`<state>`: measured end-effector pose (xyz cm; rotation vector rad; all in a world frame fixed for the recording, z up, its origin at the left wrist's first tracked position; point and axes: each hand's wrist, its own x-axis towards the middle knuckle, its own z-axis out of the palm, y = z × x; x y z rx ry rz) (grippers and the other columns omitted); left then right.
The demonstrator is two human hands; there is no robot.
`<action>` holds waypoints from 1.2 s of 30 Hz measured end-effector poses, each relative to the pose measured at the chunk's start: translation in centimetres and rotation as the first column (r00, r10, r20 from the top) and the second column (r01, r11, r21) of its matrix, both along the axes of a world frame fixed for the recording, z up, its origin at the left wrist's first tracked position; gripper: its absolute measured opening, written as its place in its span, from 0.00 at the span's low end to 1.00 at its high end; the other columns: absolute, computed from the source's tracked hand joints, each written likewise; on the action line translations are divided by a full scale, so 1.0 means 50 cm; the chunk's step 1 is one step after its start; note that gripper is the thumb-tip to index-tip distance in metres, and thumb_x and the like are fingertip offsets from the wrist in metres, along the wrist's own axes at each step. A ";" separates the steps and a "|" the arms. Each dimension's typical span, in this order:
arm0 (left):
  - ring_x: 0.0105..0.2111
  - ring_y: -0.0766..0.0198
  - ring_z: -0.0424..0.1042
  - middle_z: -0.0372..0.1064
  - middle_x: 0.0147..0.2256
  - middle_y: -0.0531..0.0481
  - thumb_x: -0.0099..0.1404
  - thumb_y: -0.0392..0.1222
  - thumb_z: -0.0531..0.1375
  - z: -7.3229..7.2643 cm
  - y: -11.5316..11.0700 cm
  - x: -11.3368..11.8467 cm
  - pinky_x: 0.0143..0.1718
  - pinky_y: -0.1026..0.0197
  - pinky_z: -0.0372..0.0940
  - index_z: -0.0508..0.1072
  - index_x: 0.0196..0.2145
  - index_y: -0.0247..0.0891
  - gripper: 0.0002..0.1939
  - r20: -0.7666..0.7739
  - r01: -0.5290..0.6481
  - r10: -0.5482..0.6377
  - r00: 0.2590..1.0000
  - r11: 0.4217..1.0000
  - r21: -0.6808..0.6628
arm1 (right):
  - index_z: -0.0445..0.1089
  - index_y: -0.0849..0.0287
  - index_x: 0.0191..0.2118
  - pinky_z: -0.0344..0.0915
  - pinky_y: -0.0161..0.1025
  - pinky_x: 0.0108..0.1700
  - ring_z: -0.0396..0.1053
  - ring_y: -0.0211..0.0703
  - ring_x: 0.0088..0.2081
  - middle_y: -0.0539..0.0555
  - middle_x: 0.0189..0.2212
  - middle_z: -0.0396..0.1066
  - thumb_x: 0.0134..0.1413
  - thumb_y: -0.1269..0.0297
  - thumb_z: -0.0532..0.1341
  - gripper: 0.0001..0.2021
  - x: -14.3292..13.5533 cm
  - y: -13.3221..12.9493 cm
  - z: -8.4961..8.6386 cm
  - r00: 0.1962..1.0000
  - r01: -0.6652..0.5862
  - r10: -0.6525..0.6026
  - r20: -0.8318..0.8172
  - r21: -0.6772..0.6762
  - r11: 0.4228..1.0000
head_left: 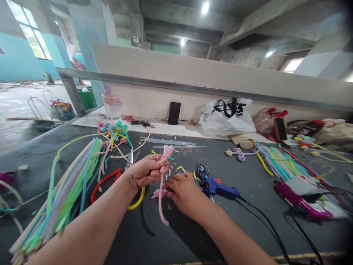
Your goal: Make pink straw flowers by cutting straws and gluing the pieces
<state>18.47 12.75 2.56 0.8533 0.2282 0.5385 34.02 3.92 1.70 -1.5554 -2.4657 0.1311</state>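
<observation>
My left hand [151, 170] is closed in a pinch around a bunch of pink pipe cleaners [168, 151], whose fanned top sticks up above the fingers. A single pink pipe-cleaner stem [161, 208] hangs down from below that hand. Just to the right and lower, my right hand [183, 191] has its fingers bent and closed at a small pink pipe-cleaner piece [157, 193] by the tabletop; its fingertips are partly hidden. Scissors [106, 182] with red and yellow handles lie under my left forearm. Right of my right hand rests a blue glue gun [219, 187].
Bundles of coloured pipe cleaners lie on the left [70, 180] and right [284, 162]. Clear glue sticks [173, 142] lie ahead. A phone [174, 113], a cup [111, 105] and a white bag [227, 117] line the back. A purple glue gun [302, 200] with cords sits at right.
</observation>
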 end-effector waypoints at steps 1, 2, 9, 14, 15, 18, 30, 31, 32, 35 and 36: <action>0.12 0.82 0.49 0.62 0.20 0.53 0.57 0.37 0.61 -0.002 -0.001 0.002 0.10 0.78 0.44 0.69 0.26 0.30 0.06 -0.005 0.006 -0.006 1.000 1.000 0.004 | 0.68 0.56 0.33 0.46 0.42 0.41 0.65 0.44 0.40 0.51 0.33 0.72 0.53 0.68 0.58 0.03 0.002 0.002 -0.003 1.000 -0.002 0.002 -0.003 0.002 1.000; 0.12 0.82 0.49 0.62 0.20 0.53 0.57 0.37 0.61 -0.004 -0.003 0.005 0.10 0.78 0.45 0.69 0.26 0.30 0.06 -0.010 0.011 -0.011 1.000 1.000 0.008 | 0.68 0.56 0.32 0.46 0.42 0.41 0.65 0.43 0.40 0.51 0.32 0.72 0.54 0.69 0.57 0.03 0.005 0.003 -0.004 1.000 -0.002 0.002 -0.014 0.004 1.000; 0.13 0.79 0.54 0.63 0.20 0.53 0.56 0.39 0.61 -0.017 -0.025 0.029 0.12 0.75 0.49 0.67 0.25 0.31 0.08 -0.087 0.071 -0.066 0.994 0.996 0.053 | 0.68 0.59 0.29 0.51 0.40 0.41 0.68 0.38 0.32 0.50 0.28 0.73 0.50 0.76 0.56 0.07 0.021 0.008 0.008 0.973 0.101 -0.106 -0.204 -0.031 0.994; 0.15 0.74 0.62 0.65 0.20 0.51 0.56 0.41 0.61 -0.024 -0.025 0.035 0.15 0.72 0.57 0.68 0.26 0.31 0.09 -0.144 0.062 -0.047 0.988 0.993 0.105 | 0.68 0.60 0.30 0.59 0.34 0.34 0.68 0.38 0.32 0.51 0.28 0.73 0.55 0.69 0.53 0.08 0.031 0.006 0.013 0.784 0.018 -0.163 -0.599 -0.240 0.971; 0.15 0.74 0.62 0.65 0.21 0.52 0.56 0.41 0.61 -0.024 -0.024 0.035 0.15 0.71 0.58 0.68 0.27 0.31 0.09 -0.150 0.055 -0.039 0.988 0.992 0.110 | 0.68 0.60 0.29 0.60 0.33 0.33 0.67 0.38 0.30 0.51 0.27 0.72 0.55 0.67 0.53 0.08 0.034 0.005 0.013 0.755 0.035 -0.193 -0.627 -0.255 0.966; 0.16 0.74 0.61 0.65 0.21 0.52 0.55 0.41 0.62 -0.021 -0.024 0.034 0.17 0.71 0.58 0.67 0.25 0.32 0.09 -0.144 0.023 -0.009 0.990 0.995 0.095 | 0.66 0.61 0.25 0.58 0.32 0.29 0.63 0.36 0.26 0.48 0.22 0.68 0.52 0.64 0.56 0.08 0.044 0.001 0.015 0.749 0.144 -0.256 -0.611 -0.226 0.963; 0.26 0.66 0.69 0.67 0.23 0.50 0.54 0.40 0.63 -0.022 -0.035 0.036 0.39 0.54 0.64 0.71 0.28 0.33 0.08 -0.072 0.022 -0.020 0.997 0.999 0.027 | 0.68 0.58 0.23 0.52 0.39 0.40 0.66 0.38 0.28 0.47 0.21 0.70 0.50 0.69 0.60 0.07 0.039 -0.013 0.022 0.878 0.319 -0.247 -0.410 0.118 0.940; 0.25 0.66 0.69 0.68 0.23 0.50 0.54 0.41 0.63 -0.023 -0.034 0.036 0.38 0.54 0.64 0.71 0.28 0.32 0.08 -0.087 0.039 -0.035 0.996 0.999 0.035 | 0.68 0.58 0.23 0.50 0.40 0.42 0.66 0.38 0.29 0.47 0.22 0.71 0.50 0.70 0.60 0.07 0.036 -0.016 0.022 0.898 0.320 -0.245 -0.366 0.160 0.934; 0.25 0.65 0.69 0.68 0.22 0.50 0.54 0.41 0.63 -0.023 -0.034 0.036 0.36 0.55 0.65 0.70 0.28 0.32 0.08 -0.101 0.054 -0.050 0.994 0.998 0.042 | 0.68 0.58 0.23 0.49 0.41 0.43 0.66 0.39 0.30 0.48 0.22 0.71 0.50 0.71 0.60 0.07 0.033 -0.019 0.022 0.913 0.316 -0.242 -0.328 0.194 0.929; 0.25 0.65 0.70 0.68 0.22 0.50 0.54 0.42 0.63 -0.024 -0.033 0.036 0.35 0.56 0.65 0.70 0.28 0.33 0.09 -0.134 0.077 -0.069 0.988 0.996 0.051 | 0.67 0.59 0.23 0.47 0.42 0.44 0.66 0.38 0.30 0.48 0.23 0.70 0.50 0.74 0.58 0.08 0.033 -0.024 0.023 0.943 0.285 -0.224 -0.244 0.249 0.926; 0.24 0.65 0.70 0.69 0.22 0.50 0.54 0.42 0.63 -0.023 -0.033 0.035 0.34 0.57 0.65 0.70 0.28 0.33 0.09 -0.150 0.076 -0.066 0.986 0.995 0.059 | 0.67 0.59 0.23 0.47 0.42 0.44 0.66 0.38 0.30 0.48 0.23 0.70 0.51 0.74 0.58 0.08 0.036 -0.023 0.024 0.948 0.274 -0.218 -0.231 0.249 0.929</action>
